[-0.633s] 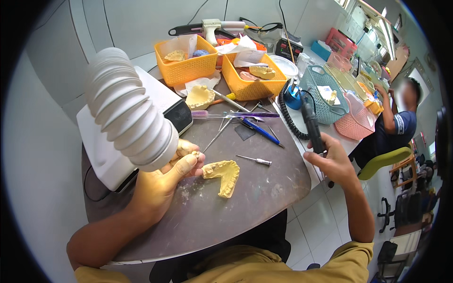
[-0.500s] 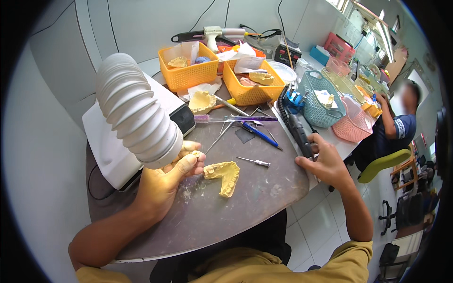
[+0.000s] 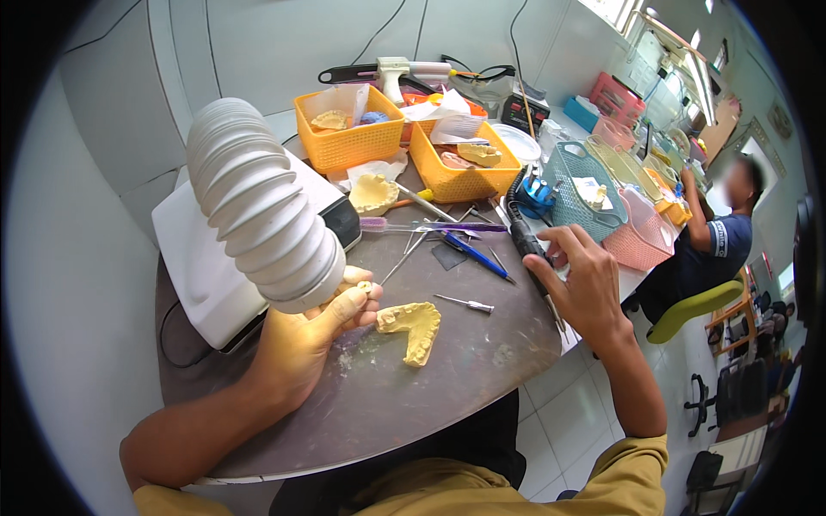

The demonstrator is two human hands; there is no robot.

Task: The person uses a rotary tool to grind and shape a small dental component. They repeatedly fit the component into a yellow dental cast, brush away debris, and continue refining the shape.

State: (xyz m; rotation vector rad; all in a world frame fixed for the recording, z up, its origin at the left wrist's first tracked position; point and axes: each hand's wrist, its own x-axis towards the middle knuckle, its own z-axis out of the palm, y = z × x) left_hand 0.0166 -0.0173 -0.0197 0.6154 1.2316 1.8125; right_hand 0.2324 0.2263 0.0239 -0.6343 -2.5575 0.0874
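My left hand (image 3: 314,331) is closed in a pinch beneath the mouth of a white ribbed suction hose (image 3: 258,198). Between its thumb and fingertips is a small pale-yellow piece (image 3: 365,286) that looks like a plaster tooth die. On the desk beside it lies a yellow plaster dental model (image 3: 417,331), curved like half a jaw. At the desk's right edge, my right hand (image 3: 589,279) has thumb and fingers around a black corded handpiece (image 3: 523,228), its thin metal end pointing toward me. A small metal hand tool (image 3: 465,303) lies between the hands.
A white box-shaped machine (image 3: 232,267) stands left, under the hose. Behind are two orange baskets (image 3: 348,146) with plaster models, plus a blue pen (image 3: 473,256) and several tools. Blue (image 3: 581,185) and pink baskets (image 3: 641,236) stand right. Another person (image 3: 718,228) sits farther right.
My right hand has moved up and its fingers have come around the handpiece, which has shifted left. My left hand keeps the small plaster piece in about the same place.
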